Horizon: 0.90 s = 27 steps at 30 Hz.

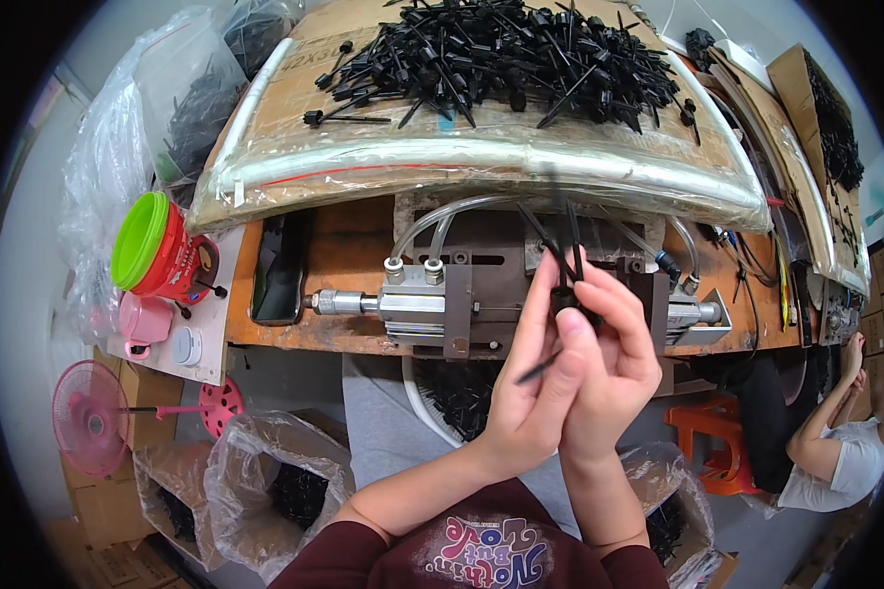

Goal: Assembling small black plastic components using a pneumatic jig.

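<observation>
My left hand (pixel 530 404) and my right hand (pixel 614 388) are together above the middle of the bench. Their fingers are closed around several black plastic stems with thick heads (pixel 564 298). Thin ends stick up past the fingertips, and another dark end pokes out by the left thumb. Behind the hands is a clamping fixture with a silver pneumatic cylinder (pixel 413 312) on its left and another cylinder (pixel 695 314) on its right. The hands hide part of its centre. Beyond it, a large heap of similar black stems (pixel 511 59) lies on a cardboard-covered tray (pixel 265 128).
A dark phone-like slab (pixel 279 270) lies on the bench's left. Beside it stand a red bucket with a green rim (pixel 172 257) and a pink mug (pixel 147 322). Below are a pink fan (pixel 90 417), plastic-lined bags (pixel 241 471) and an orange stool (pixel 707 442). Another person (pixel 840 452) sits at right.
</observation>
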Available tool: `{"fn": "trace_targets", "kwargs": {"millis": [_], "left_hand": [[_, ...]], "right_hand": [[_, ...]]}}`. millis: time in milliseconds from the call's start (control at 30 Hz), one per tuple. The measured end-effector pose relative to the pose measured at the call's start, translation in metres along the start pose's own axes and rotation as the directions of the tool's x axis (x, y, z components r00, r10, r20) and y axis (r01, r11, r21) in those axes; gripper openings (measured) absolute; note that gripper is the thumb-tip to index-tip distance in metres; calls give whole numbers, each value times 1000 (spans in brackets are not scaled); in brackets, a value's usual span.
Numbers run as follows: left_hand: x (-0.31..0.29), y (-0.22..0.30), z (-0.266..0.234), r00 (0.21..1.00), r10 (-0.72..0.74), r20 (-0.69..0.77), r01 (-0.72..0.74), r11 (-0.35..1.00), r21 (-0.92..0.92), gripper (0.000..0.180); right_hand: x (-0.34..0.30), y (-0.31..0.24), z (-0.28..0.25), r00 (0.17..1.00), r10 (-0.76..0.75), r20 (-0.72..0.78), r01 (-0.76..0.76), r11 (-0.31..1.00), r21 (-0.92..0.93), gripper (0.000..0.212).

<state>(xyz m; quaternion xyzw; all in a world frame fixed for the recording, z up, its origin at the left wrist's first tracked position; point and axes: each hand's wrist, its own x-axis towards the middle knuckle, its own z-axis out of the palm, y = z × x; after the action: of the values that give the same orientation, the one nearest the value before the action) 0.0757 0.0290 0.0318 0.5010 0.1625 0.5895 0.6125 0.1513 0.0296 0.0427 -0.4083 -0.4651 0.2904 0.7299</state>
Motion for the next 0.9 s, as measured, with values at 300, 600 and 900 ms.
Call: {"fn": "trace_targets", "kwargs": {"millis": [300, 600, 900], "left_hand": [[-5, 13, -6, 918, -376, -126, 311, 880, -359, 32], [-15, 10, -18, 884, -466, -43, 453, 875, -170, 26], [-24, 17, -22, 905, -418, -78, 422, 906, 37, 24]], "right_hand": [[-27, -18, -24, 882, -136, 452, 378, 777, -503, 38], [-25, -32, -51, 816, -147, 559, 483, 705, -520, 38], [-27, -35, -62, 775, -47, 630, 421, 782, -459, 37]]}}
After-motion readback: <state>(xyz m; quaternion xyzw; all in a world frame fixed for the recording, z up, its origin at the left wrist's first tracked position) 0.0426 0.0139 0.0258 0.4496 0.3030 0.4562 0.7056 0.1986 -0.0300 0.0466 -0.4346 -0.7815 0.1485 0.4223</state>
